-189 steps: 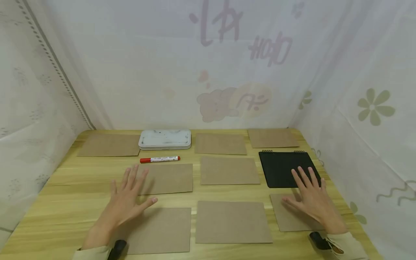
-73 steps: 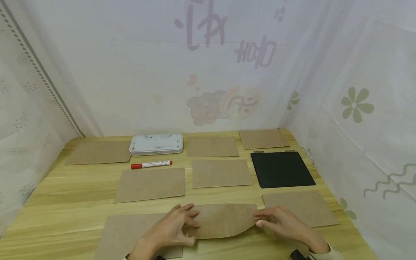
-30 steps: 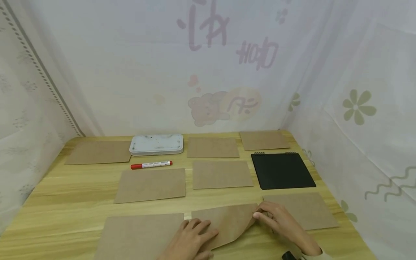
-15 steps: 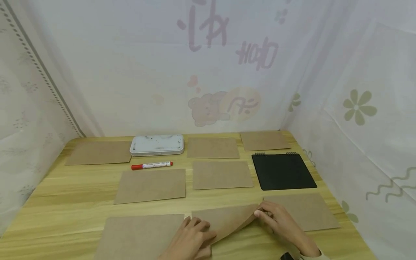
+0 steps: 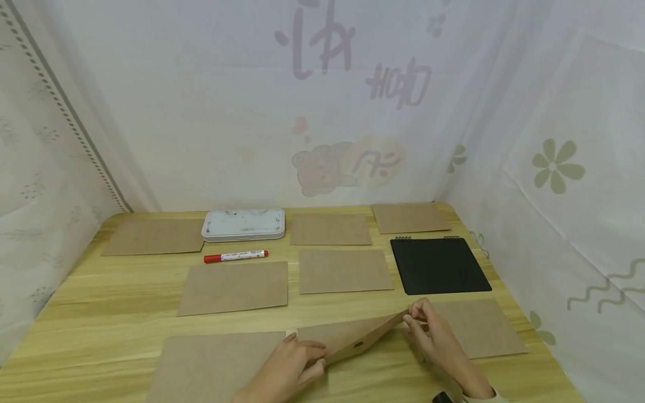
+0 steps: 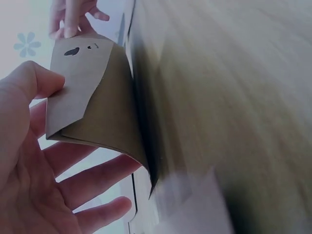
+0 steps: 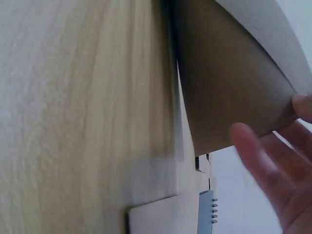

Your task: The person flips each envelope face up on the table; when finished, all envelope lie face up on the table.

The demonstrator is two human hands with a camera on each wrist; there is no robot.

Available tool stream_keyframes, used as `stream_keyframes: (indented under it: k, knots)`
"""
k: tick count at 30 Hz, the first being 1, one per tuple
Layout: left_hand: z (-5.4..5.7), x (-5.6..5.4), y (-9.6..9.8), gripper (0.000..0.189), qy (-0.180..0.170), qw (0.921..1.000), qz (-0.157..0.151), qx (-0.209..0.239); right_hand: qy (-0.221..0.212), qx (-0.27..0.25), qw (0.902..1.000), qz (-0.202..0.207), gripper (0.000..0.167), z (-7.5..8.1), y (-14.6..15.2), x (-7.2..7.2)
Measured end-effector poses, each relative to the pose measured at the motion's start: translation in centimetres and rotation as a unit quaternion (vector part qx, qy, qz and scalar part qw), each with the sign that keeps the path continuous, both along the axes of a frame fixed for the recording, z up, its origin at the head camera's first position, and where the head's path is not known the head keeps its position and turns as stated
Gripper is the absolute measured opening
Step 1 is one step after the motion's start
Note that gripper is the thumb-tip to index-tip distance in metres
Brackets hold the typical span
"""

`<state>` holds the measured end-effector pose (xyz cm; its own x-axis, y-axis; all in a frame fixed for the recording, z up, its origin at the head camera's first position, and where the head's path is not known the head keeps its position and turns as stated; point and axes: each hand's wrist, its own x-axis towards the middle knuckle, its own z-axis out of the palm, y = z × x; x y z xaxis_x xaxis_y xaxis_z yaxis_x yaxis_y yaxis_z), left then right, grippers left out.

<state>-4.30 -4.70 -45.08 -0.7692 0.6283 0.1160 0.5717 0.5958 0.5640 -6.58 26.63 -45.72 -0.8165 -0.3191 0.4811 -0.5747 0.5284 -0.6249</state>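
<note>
A brown kraft-paper envelope is tipped up at the near middle of the table, its front edge raised and its paper bowed. My left hand pinches its left end; in the left wrist view the thumb presses the flap while other fingers spread behind the paper. That flap bears a dark oval and smaller marks. At the right end, my right hand pinches the corner between thumb and fingers. The right wrist view shows the envelope's underside lifted off the wood.
Several brown envelopes lie flat around, among them one at near left and one beside my right hand. Farther back are a white tin case, a red-capped marker and a black spiral notebook. Printed cloth walls enclose the table.
My hands came down from spread above the table to the middle envelope. Its near edge has been turned up, so the marked side shows. My right hand rose slightly just now.
</note>
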Motion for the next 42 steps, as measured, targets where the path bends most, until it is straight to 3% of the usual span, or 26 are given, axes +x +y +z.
stream_keyframes:
  k: [2,6,8,11,16,21,24,27,33,37,39,42]
  knots:
    - [0.1,0.0,0.0,0.023,-0.001,0.9998,0.01,0.014,0.057,0.01,0.9983,-0.009,0.031,-0.1,0.0,-0.2]
    - [0.2,-0.2,-0.1,0.022,-0.014,0.9983,0.033,0.046,0.156,0.008,0.9878,0.004,0.006,-0.2,-0.2,-0.6]
    - [0.2,-0.2,-0.2,0.022,-0.03,0.997,0.044,0.056,0.187,0.001,0.9823,0.013,0.02,-0.3,-0.4,-0.7]
    - [0.4,-0.2,-0.6,0.026,-0.042,0.9946,0.061,0.072,0.202,-0.01,0.979,0.024,0.026,-0.2,-0.7,-0.9]
    - [0.5,-0.7,-0.9,0.033,-0.04,0.9922,0.082,0.085,0.216,-0.028,0.9757,0.026,0.028,1.3,-1.9,-0.7]
    - [0.2,-1.1,-0.9,0.014,-0.022,0.989,0.105,0.102,0.231,-0.068,0.9705,0.011,0.025,1.9,-2.9,-0.7]
    - [0.0,-1.3,-0.9,0.017,-0.01,0.9856,0.119,0.12,0.221,-0.084,0.9715,-0.002,0.025,1.7,-3.1,-0.7]
    - [-0.3,-1.4,-0.8,0.018,0.013,0.9771,0.14,0.159,0.21,-0.084,0.9738,-0.026,0.025,1.6,-2.9,-0.7]
    - [-1.1,-2.1,-0.8,0.039,0.135,0.9499,0.167,0.227,0.194,-0.087,0.9758,-0.048,0.031,1.4,-2.5,-0.7]
    - [-1.7,-2.4,-0.8,0.049,0.184,0.9338,0.168,0.257,0.189,-0.093,0.9759,-0.055,0.035,1.2,-2.3,-0.7]
    - [-2.0,-2.5,-0.8,0.047,0.2,0.9267,0.165,0.272,0.187,-0.095,0.9761,-0.057,0.037,1.2,-2.3,-0.8]
    - [-2.2,-2.6,-0.8,0.026,0.21,0.9219,0.153,0.287,0.182,-0.094,0.977,-0.06,0.044,1.3,-2.3,-0.7]
